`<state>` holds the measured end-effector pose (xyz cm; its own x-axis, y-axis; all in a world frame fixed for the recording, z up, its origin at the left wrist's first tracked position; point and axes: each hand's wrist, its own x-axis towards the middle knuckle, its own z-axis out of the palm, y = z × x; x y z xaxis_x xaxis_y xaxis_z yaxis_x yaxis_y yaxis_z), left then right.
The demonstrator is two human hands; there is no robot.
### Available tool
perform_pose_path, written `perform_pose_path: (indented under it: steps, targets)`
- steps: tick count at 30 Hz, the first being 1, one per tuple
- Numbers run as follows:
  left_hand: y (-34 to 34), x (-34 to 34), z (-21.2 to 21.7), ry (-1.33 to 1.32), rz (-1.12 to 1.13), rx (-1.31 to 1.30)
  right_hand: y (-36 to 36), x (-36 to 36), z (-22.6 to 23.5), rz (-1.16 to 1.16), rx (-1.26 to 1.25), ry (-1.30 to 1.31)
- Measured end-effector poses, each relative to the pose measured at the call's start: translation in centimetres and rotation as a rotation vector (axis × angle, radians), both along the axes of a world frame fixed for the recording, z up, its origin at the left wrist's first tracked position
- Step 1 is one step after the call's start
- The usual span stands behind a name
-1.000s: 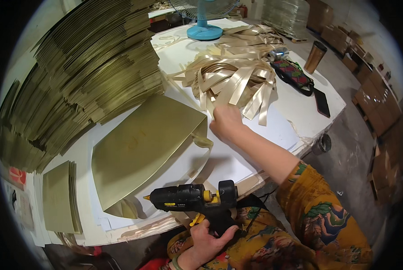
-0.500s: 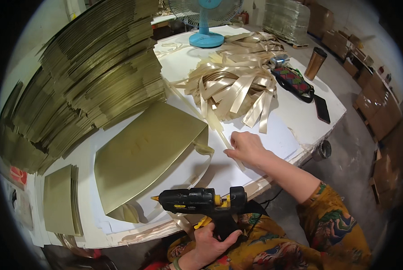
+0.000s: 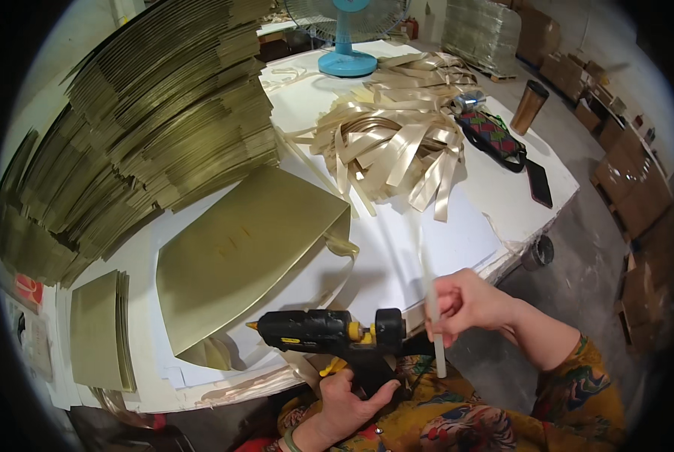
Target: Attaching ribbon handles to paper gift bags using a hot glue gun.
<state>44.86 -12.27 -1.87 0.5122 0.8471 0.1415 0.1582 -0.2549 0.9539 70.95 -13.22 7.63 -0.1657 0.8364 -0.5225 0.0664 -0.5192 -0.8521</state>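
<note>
My left hand [image 3: 346,407] grips the handle of a black and yellow glue gun [image 3: 311,330], its nozzle pointing left. Beside the rear of the gun, my right hand [image 3: 472,303] pinches a long, pale glue stick [image 3: 439,355]. The stick stands nearly upright, its upper end smeared by motion, and its lower end is apart from the gun. Just beyond the nozzle lies a gold paper bag [image 3: 250,252], with a ribbon [image 3: 342,245] at its right edge. More pale glue sticks [image 3: 307,167] lie on the table behind the bag.
Tall stacks of gold folded paper [image 3: 171,113] fill the left side. A smaller gold stack [image 3: 96,331] lies nearer. Satin ribbons [image 3: 397,154] are heaped behind. A blue fan [image 3: 347,63], a tumbler [image 3: 529,107], a patterned pouch [image 3: 491,135] and a phone [image 3: 538,183] stand or lie around.
My right hand has picked the glue stick up off the table and brought it nearer, toward the back of the gun. The glue gun has shifted slightly left in my left hand.
</note>
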Motion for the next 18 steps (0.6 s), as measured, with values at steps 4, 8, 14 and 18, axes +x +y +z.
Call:
perform_pose_path:
  steps: [4,8,14,18]
  targets:
    - [0.0,0.4,0.1,-0.122,0.028,-0.285,-2.6,-1.0,1.1,-0.337,0.439,0.067]
    - [0.1,1.0,0.8,-0.222,0.059,-0.293,-3.8,-1.9,0.8,-0.679,0.755,0.276]
    - [-0.2,0.8,1.6,-0.215,0.047,-0.310,-3.7,-4.4,0.3,-0.760,0.800,0.370]
    - [-0.4,1.0,1.7,-0.210,0.032,-0.290,-3.2,-4.6,-1.0,-0.777,0.767,0.369]
